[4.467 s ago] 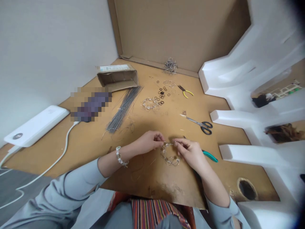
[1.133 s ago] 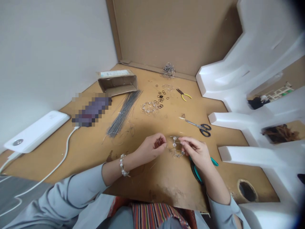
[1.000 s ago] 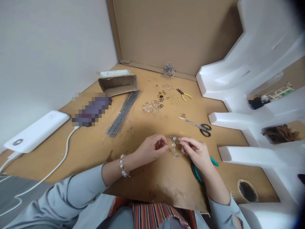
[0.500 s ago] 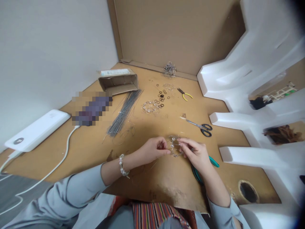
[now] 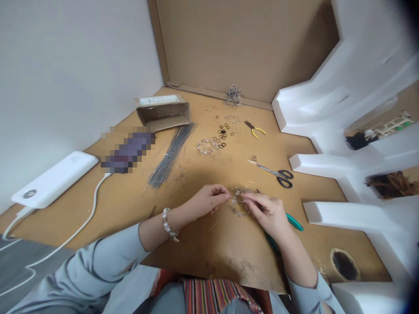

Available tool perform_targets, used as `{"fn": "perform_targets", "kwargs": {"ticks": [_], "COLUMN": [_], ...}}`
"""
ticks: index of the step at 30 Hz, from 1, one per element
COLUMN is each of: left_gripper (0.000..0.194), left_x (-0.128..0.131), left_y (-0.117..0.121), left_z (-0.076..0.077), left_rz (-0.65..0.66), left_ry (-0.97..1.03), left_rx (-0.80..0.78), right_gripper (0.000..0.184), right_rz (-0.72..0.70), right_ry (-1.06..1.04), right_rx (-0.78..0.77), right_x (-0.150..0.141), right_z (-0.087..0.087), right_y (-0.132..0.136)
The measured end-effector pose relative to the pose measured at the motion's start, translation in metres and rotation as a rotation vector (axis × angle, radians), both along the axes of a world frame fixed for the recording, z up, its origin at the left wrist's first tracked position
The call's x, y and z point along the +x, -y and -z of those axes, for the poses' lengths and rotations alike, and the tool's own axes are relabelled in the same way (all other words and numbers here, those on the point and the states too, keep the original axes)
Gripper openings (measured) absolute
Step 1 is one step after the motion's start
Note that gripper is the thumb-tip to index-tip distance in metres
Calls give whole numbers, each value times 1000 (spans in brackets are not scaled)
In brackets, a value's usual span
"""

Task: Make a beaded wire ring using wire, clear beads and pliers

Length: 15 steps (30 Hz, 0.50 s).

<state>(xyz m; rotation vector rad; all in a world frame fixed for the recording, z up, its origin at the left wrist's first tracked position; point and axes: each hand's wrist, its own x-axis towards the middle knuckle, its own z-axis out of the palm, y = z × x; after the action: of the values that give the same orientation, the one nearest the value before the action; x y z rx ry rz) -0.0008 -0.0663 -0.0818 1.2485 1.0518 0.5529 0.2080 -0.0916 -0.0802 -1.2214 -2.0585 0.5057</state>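
Between my hands is a beaded wire ring [image 5: 239,214] with clear round beads, held just above the tabletop. My right hand [image 5: 269,213] pinches its right side between thumb and fingers. At the ring's left edge my left hand [image 5: 209,200] is closed in a pinch on thin wire, which is barely visible at the fingertips. Teal-handled pliers [image 5: 294,222] lie partly hidden under my right hand and forearm. Black-handled scissors [image 5: 283,178] rest beyond my right hand.
A bundle of grey wires [image 5: 170,159] lies left of centre, near an open cardboard box [image 5: 163,117]. Another beaded ring [image 5: 207,148], small dark rings [image 5: 222,135] and yellow-handled pliers [image 5: 255,129] lie farther back. A white power bank [image 5: 55,179] sits left; white foam [image 5: 334,213] borders the right.
My left fingertips have moved slightly up and left, to the ring's upper left edge. More of the ring's lower left side shows. My right hand keeps its pinch with little movement.
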Motion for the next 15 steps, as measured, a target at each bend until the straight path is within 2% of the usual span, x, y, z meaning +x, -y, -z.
{"fn": "perform_targets", "kwargs": {"ticks": [10,15], "left_gripper": [30,22], "left_x": [0,1], "left_y": [-3,-4], "left_z": [9,10], "left_rz": [-61,-64], "left_ry": [71,38], "left_rx": [-91,-16], "right_gripper": [19,18], "right_rz": [-41,-13], "right_ry": [27,23], "right_rx": [35,-30], "right_x": [-2,-4], "right_z": [3,4], "right_y": [-1,0]}}
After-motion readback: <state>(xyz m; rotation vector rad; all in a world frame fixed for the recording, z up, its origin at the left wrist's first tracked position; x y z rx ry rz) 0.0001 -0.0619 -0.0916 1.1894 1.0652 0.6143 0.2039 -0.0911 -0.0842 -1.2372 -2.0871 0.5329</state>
